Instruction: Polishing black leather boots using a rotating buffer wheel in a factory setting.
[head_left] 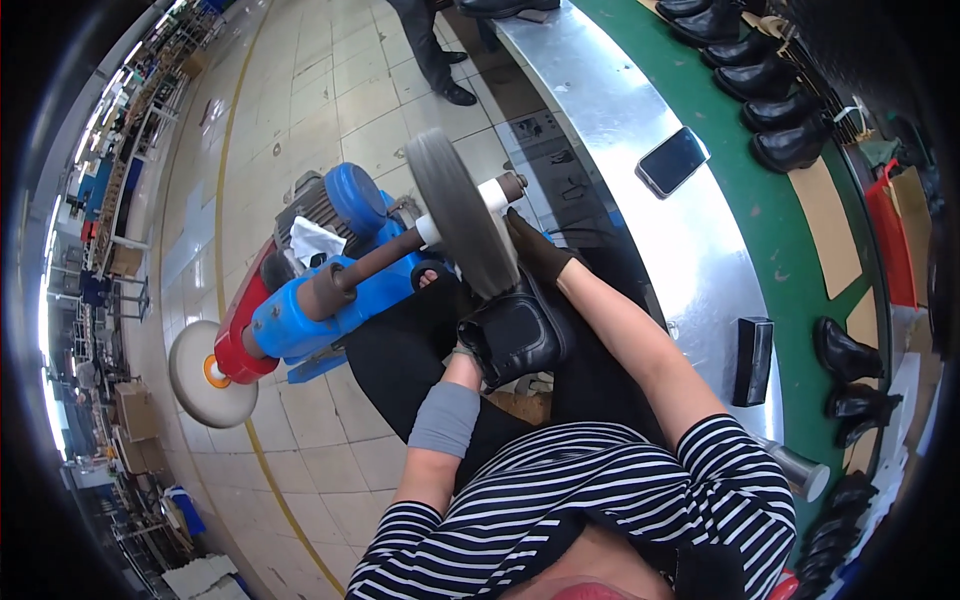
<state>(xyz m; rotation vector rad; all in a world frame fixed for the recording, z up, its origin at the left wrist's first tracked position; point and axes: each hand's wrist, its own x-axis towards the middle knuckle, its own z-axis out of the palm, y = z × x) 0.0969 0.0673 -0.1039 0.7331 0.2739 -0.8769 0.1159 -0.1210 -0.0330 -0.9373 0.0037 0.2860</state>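
A black leather shoe (525, 335) is held over my lap, its far end against the rim of a dark grey buffing wheel (450, 205). At the shoe's opening, on its left, is my left hand (467, 343), closed on it, with most of the fingers hidden by the leather. My right hand (538, 250), in a dark brown glove, lies along the shoe's far right side, close beside the wheel. Its fingers point away from me, and their grip is partly hidden. A grey sleeve band (445, 418) covers my left forearm.
The wheel's shaft (385, 258) runs to a blue and red machine (300, 315) with a pale wheel (205, 375) at its far left. On the right, a metal bench (690, 250) carries a phone (672, 162) and a black box (753, 362). Black shoes (790, 140) line the green surface beyond.
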